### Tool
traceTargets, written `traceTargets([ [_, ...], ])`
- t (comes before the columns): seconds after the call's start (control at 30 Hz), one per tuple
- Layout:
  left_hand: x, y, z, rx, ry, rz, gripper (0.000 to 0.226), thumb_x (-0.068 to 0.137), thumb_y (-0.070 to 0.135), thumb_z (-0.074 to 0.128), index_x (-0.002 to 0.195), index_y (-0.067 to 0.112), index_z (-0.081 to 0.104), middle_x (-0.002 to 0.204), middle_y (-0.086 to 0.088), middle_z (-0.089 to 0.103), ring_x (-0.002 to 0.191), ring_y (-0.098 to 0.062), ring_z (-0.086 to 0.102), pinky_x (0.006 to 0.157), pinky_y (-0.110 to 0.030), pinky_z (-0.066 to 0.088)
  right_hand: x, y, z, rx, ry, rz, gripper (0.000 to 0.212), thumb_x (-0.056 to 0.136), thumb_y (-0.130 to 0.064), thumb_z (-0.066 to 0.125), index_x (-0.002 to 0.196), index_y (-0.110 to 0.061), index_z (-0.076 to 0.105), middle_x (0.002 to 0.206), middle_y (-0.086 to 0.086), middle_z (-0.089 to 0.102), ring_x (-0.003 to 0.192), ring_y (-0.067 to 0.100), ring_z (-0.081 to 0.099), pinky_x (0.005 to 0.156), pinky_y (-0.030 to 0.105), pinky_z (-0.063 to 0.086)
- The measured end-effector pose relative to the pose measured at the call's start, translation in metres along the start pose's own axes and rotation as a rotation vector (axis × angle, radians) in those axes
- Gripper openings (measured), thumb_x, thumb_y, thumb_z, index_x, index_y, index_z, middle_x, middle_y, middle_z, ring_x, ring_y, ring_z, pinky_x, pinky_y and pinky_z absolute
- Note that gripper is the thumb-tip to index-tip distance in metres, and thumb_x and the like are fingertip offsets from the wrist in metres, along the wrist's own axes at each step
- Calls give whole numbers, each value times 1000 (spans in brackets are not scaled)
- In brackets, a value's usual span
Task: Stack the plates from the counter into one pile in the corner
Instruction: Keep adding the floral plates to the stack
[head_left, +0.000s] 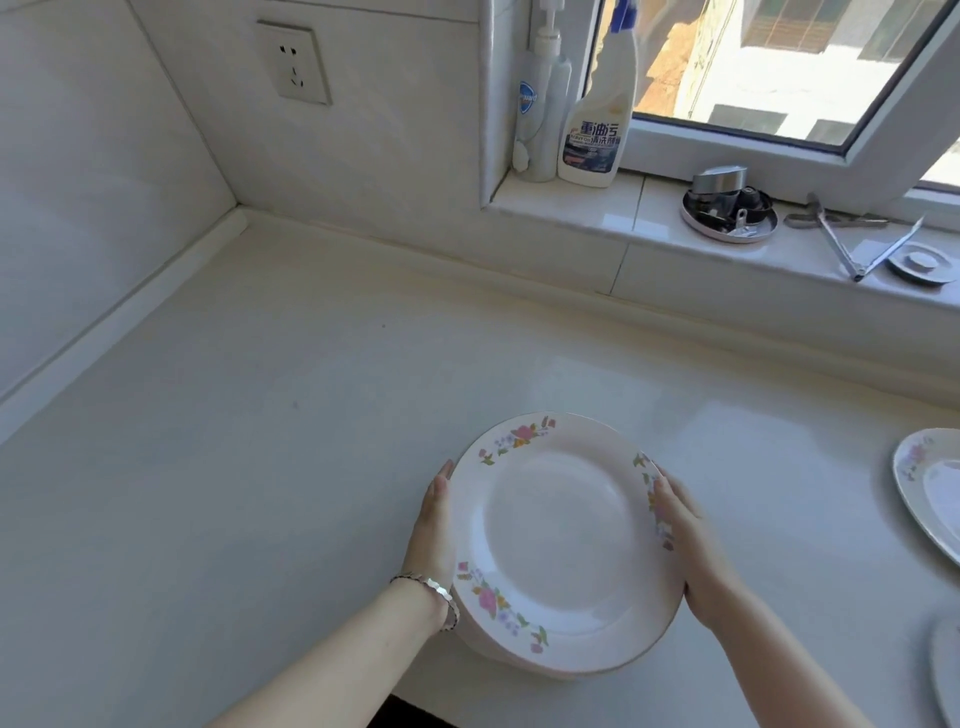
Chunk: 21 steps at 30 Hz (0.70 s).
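Two-handed, grips round white flower-rimmed ceramic plate (563, 540) with left hand (434, 525) and right hand (691, 551) at opposite rims, likely for balance.

The plate (561, 540) is white, its rim scattered with pink, purple and orange flowers on green leaves. A second plate (922, 483) at the right has the same flowers. The worktop (260, 467) is off-white. The socket (295, 62) is white. The spray bottle (597, 130) is white with a blue trigger and a dark blue label. The bracelet (431, 587) is silver.
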<state>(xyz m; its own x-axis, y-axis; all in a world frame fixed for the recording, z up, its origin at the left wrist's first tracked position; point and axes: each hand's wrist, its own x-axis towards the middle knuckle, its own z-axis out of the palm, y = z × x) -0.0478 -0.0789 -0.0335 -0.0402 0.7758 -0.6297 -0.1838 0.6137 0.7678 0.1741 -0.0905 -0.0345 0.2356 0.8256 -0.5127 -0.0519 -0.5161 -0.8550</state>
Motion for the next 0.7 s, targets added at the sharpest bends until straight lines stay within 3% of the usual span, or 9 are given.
traceTargets([
  [0.1,3,3,-2,141,49,79,45,100,39,22,142,30,32,146,10,38,136,-14,36,109,-28,29,5,-16,2,-387,45,-21,38,93,-43,45,122,-19,53,107,-6,60,88,10,54,72,23,43],
  [0.13,3,6,-5,180,45,73,46,100,38,20,144,28,30,148,8,35,138,-15,34,113,-30,27,8,-24,6,-622,101,-69,43,92,-40,47,125,-13,51,115,1,61,94,16,55,76,27,43],
  [0.17,2,8,-11,228,44,50,47,99,40,19,144,28,30,147,7,36,137,-15,35,114,-32,27,9,-33,13,-865,166,-153,48,91,-38,49,129,-9,49,126,9,57,110,24,52,90,32,41],
  [0.23,-1,11,-32,278,89,4,43,98,42,26,135,28,42,134,1,47,125,-19,49,100,-31,38,5,-50,39,-1137,167,-382,51,91,-35,49,134,-8,45,141,11,46,133,26,36,108,32,26],
  [0.3,-10,19,-62,262,148,-35,25,96,31,39,105,19,58,114,-7,60,96,-20,63,77,-28,44,-3,-68,74,-1144,-22,-515,45,92,-36,47,131,-14,49,136,4,53,127,21,44,103,29,33],
  [0.37,-23,25,-101,289,208,-11,19,94,19,45,81,17,60,94,-9,67,76,-16,65,67,-24,44,-12,-78,117,-1165,-321,-534,40,92,-36,48,127,-18,53,124,1,62,114,19,56,94,27,41],
  [0.43,-40,25,-150,323,334,28,23,91,13,48,72,15,59,74,-6,65,63,-14,61,57,-21,43,-26,-80,167,-1271,-591,-526,39,92,-36,48,126,-19,53,119,-1,65,109,19,60,92,27,43],
  [0.53,-77,12,-232,295,577,39,28,87,5,49,61,11,56,54,-5,56,45,-17,45,42,-21,35,-59,-66,247,-1393,-836,-589,39,92,-38,47,127,-20,51,121,-1,63,111,19,58,94,28,44],
  [0.7,-161,-42,-356,198,883,-1,29,85,5,49,57,11,53,50,-1,56,44,-18,47,42,-21,32,-146,-5,378,-1493,-1150,-730,39,93,-38,44,128,-22,50,126,1,60,117,20,54,95,30,41],
])
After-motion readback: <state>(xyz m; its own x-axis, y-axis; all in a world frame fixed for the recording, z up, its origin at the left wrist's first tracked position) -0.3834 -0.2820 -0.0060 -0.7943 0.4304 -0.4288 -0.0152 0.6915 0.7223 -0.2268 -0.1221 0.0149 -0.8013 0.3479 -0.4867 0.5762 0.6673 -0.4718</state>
